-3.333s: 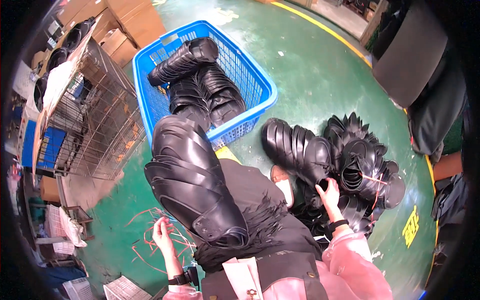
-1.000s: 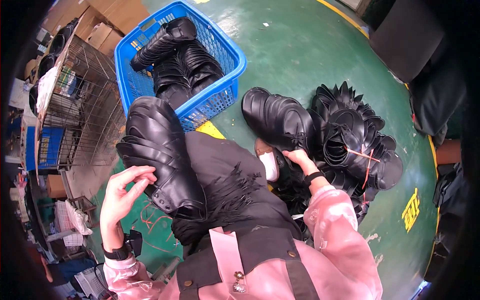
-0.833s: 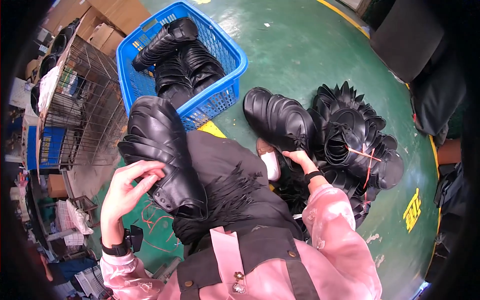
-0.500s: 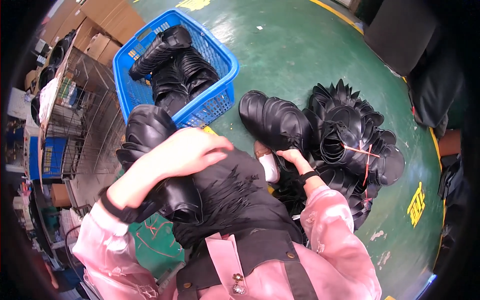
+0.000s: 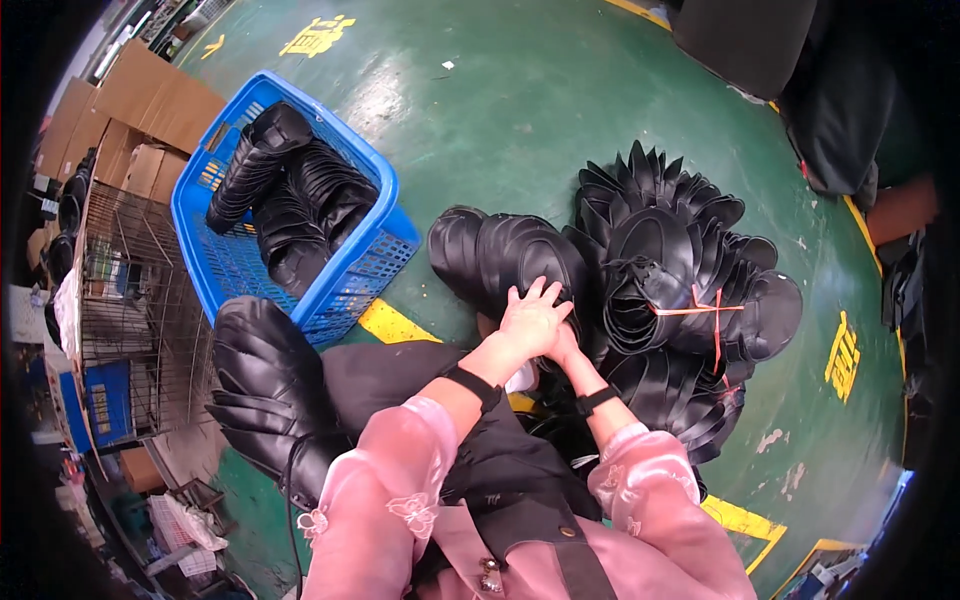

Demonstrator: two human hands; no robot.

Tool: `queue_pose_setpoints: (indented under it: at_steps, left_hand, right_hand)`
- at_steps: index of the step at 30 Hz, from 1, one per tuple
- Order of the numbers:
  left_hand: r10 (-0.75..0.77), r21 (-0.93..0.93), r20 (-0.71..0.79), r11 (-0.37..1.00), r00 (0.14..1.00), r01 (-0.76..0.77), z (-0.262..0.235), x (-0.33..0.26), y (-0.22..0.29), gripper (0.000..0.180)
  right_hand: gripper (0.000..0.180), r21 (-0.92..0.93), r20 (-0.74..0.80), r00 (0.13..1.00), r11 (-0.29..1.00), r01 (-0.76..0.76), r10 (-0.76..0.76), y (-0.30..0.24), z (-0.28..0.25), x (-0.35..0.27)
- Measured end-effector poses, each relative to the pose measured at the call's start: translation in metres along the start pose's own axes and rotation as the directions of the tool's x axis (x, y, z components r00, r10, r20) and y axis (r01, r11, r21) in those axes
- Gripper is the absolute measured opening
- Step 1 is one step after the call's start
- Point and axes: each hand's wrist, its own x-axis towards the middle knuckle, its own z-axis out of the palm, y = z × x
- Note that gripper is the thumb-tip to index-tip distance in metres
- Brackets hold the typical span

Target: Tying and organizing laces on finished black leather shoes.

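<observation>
Left hand: the left hand (image 5: 532, 318) lies flat on the near end of a black stack (image 5: 505, 262), fingers spread apart, not gripping.
Right hand: the right hand (image 5: 567, 347) sits just under the left hand and is mostly hidden by it. I cannot tell if its fingers are apart or together.
Black stack: a long roll of shiny black pieces lying on its side on the green floor (image 5: 520, 110). It is right under the left hand's fingers and reaches away up and to the left of them.
Tied bundle: a bigger bundle (image 5: 680, 300) of black pieces, tied with thin red string, lies just to the right of both hands and touches the stack.
Basket: a blue basket (image 5: 352, 268) sits to the left of the hands, well apart from them. More black pieces lie inside it.
Lap stack: another black stack (image 5: 268, 390) rests by the person's left side, near the left elbow.
Sleeves: both arms wear pink sleeves with a dark band at each wrist.
Far left: cardboard boxes (image 5: 140, 110) and a wire cage (image 5: 135, 300) stand past the basket.
</observation>
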Motion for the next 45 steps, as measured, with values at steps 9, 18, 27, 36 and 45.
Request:
queue_pose_setpoints:
  at_steps: [9,18,27,36,45]
  left_hand:
    - [-0.190,-0.078,0.005,0.979,0.982,0.190,0.029,0.030,0.000,0.057]
    - [-0.264,0.002,0.211,0.963,0.941,0.270,0.052,0.008,-0.032,0.079]
    - [-0.307,0.316,-0.003,0.903,0.952,0.292,0.095,0.012,-0.032,0.061]
    - [-0.125,-0.138,-0.168,0.985,0.978,0.103,0.091,0.007,-0.047,0.078]
    - [-0.148,-0.355,-0.142,0.930,0.979,0.089,0.077,-0.002,-0.066,0.086]
  right_hand:
    - [0.052,-0.007,0.177,0.984,1.000,0.023,-0.021,0.054,0.027,0.033]
    - [0.020,0.314,0.313,0.950,0.943,-0.115,0.012,-0.032,-0.085,-0.008]
    - [0.048,0.634,-0.424,0.698,0.739,-0.227,0.577,0.005,-0.006,0.158]
    - [0.036,0.883,-0.219,0.976,0.421,0.208,-0.023,0.142,0.042,0.198]
    - [0.050,0.916,0.268,0.962,0.324,-0.238,-0.051,0.107,0.035,0.207]
